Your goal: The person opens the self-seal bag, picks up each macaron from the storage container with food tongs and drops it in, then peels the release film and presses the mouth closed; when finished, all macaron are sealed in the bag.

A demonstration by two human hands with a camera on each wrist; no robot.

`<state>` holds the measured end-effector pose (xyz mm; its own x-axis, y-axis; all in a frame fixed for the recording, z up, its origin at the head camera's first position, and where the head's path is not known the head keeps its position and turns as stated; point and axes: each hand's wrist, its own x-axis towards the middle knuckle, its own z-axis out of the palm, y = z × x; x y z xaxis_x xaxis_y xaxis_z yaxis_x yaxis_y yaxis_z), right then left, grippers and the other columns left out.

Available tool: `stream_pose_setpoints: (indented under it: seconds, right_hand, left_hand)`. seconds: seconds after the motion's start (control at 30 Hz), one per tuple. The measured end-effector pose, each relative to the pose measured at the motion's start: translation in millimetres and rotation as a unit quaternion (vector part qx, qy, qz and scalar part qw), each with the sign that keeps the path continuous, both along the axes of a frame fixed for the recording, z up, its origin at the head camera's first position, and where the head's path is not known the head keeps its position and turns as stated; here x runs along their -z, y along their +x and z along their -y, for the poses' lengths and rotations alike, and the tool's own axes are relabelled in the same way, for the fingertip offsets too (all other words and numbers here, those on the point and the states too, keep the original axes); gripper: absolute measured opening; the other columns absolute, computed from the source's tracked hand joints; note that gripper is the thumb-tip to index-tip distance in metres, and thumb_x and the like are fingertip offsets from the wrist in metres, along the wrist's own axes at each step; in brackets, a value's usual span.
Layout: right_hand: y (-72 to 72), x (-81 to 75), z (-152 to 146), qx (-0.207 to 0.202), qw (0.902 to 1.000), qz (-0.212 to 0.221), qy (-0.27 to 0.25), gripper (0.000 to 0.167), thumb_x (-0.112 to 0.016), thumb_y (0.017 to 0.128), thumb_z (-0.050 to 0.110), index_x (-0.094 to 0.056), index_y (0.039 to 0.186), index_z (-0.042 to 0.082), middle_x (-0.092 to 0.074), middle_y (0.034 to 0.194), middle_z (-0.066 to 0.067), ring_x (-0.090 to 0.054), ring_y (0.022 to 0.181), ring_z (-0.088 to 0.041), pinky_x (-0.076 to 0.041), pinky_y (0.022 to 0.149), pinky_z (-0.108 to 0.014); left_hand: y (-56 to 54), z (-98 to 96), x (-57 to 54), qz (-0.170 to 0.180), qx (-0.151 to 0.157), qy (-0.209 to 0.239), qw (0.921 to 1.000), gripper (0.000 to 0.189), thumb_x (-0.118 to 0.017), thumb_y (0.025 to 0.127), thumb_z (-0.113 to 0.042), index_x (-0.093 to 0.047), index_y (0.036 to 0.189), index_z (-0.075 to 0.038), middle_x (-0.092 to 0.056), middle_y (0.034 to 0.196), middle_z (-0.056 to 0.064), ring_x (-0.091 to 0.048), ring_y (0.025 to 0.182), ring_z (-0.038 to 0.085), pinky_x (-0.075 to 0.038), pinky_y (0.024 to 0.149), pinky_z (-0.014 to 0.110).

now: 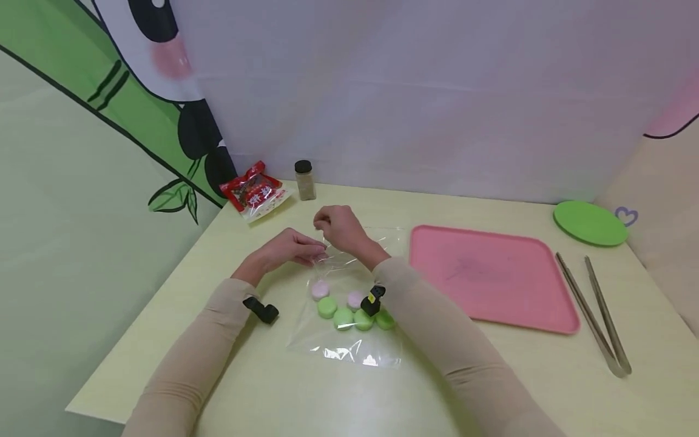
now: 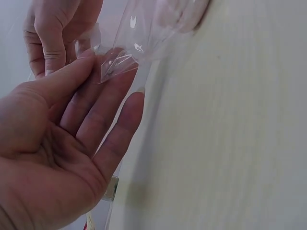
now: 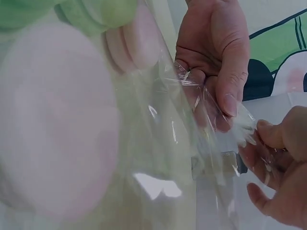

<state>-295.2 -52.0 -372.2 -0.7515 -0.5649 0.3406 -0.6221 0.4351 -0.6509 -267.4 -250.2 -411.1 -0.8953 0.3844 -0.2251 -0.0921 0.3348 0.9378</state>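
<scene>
A clear plastic bag (image 1: pixel 349 355) lies on the table with several green macarons (image 1: pixel 344 318) and a few pink macarons (image 1: pixel 320 290) inside. My left hand (image 1: pixel 284 247) pinches the film at the bag's upper left edge between thumb and fingers; the left wrist view shows this hand (image 2: pixel 62 139) with its other fingers fairly straight. Just above it, my right hand (image 1: pixel 341 229) is raised over the bag. In the right wrist view the right hand (image 3: pixel 288 172) pinches the bag's film close to the left fingertips. A pink macaron (image 3: pixel 57 120) looms large there.
A pink tray (image 1: pixel 491 279) sits right of the bag, with metal tongs (image 1: pixel 601 321) beside it and a green plate (image 1: pixel 590 223) behind. At the back left are a red snack packet (image 1: pixel 256 191) and a black-capped jar (image 1: pixel 305 181). A printed curtain hangs behind the table.
</scene>
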Motion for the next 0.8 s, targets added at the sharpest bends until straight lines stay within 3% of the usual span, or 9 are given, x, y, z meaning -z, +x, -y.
stream_pose_setpoints:
  seconds: [0.17, 0.3, 0.37, 0.43, 0.53, 0.63, 0.8]
  right_hand:
    - [0.7, 2.4, 5.5, 0.061, 0.9956, 0.056, -0.044, 0.012, -0.066, 0.096, 0.009, -0.077, 0.096, 0.003, -0.075, 0.092, -0.007, -0.068, 0.084, -0.017, -0.053, 0.074, -0.026]
    - [-10.6, -0.4, 0.0, 0.127, 0.9842, 0.082, -0.092, 0.013, -0.069, 0.094, 0.012, -0.079, 0.094, 0.004, -0.076, 0.089, -0.006, -0.066, 0.081, -0.016, -0.052, 0.071, -0.026]
    - [-17.8, -1.7, -6.8, 0.138, 0.9813, 0.082, -0.106, 0.013, -0.069, 0.094, 0.012, -0.079, 0.094, 0.003, -0.075, 0.088, -0.007, -0.064, 0.079, -0.017, -0.051, 0.068, -0.028]
    - [-22.5, -2.9, -14.1, 0.117, 0.9841, 0.082, -0.106, 0.014, -0.068, 0.096, 0.013, -0.077, 0.097, 0.003, -0.075, 0.092, -0.008, -0.064, 0.083, -0.018, -0.052, 0.072, -0.03]
    - [-25.2, -0.8, -23.6, 0.041, 0.9918, 0.078, -0.092, 0.02, -0.065, 0.099, 0.02, -0.075, 0.11, 0.006, -0.074, 0.106, -0.006, -0.067, 0.096, -0.019, -0.054, 0.082, -0.032]
    - [-25.7, 6.5, -28.4, -0.037, 0.9907, 0.084, -0.1, 0.027, -0.069, 0.097, 0.023, -0.073, 0.119, 0.008, -0.074, 0.111, -0.004, -0.068, 0.104, -0.019, -0.054, 0.089, -0.034]
    - [-25.6, 17.3, -24.3, -0.098, 0.9844, 0.074, -0.125, 0.025, -0.079, 0.088, 0.017, -0.077, 0.11, 0.004, -0.076, 0.102, -0.004, -0.07, 0.1, -0.015, -0.055, 0.088, -0.034]
  left_hand:
    - [5.0, 3.5, -0.7, -0.009, -0.005, -0.002, 0.9999, 0.034, -0.069, 0.096, -0.021, -0.071, 0.12, 0.002, -0.074, 0.107, 0.012, -0.072, 0.095, 0.021, -0.059, 0.082, 0.037]
    - [6.4, 1.0, -3.3, -0.019, 0.004, -0.022, 0.9996, 0.033, -0.072, 0.095, -0.022, -0.072, 0.119, 0.001, -0.075, 0.105, 0.012, -0.072, 0.094, 0.021, -0.059, 0.081, 0.037]
    - [4.5, -1.1, -3.3, -0.025, 0.004, -0.029, 0.9992, 0.033, -0.071, 0.095, -0.021, -0.072, 0.119, 0.002, -0.075, 0.105, 0.012, -0.073, 0.095, 0.02, -0.059, 0.081, 0.035]
    - [2.8, -3.0, -3.5, -0.027, -0.006, -0.03, 0.9992, 0.033, -0.07, 0.096, -0.02, -0.071, 0.12, 0.002, -0.075, 0.105, 0.013, -0.073, 0.095, 0.02, -0.059, 0.081, 0.035]
    - [0.3, -4.2, -3.7, -0.03, -0.023, -0.023, 0.999, 0.032, -0.069, 0.096, -0.019, -0.071, 0.12, 0.003, -0.075, 0.105, 0.014, -0.073, 0.095, 0.02, -0.059, 0.08, 0.035]
    - [-1.2, -4.7, -2.5, -0.032, -0.019, -0.028, 0.9989, 0.032, -0.069, 0.097, -0.019, -0.071, 0.12, 0.002, -0.074, 0.106, 0.014, -0.073, 0.096, 0.02, -0.059, 0.081, 0.035]
    - [-2.2, -2.0, 1.2, -0.036, -0.02, -0.033, 0.9986, 0.032, -0.069, 0.097, -0.021, -0.072, 0.119, 0.002, -0.075, 0.107, 0.012, -0.073, 0.093, 0.019, -0.059, 0.081, 0.034]
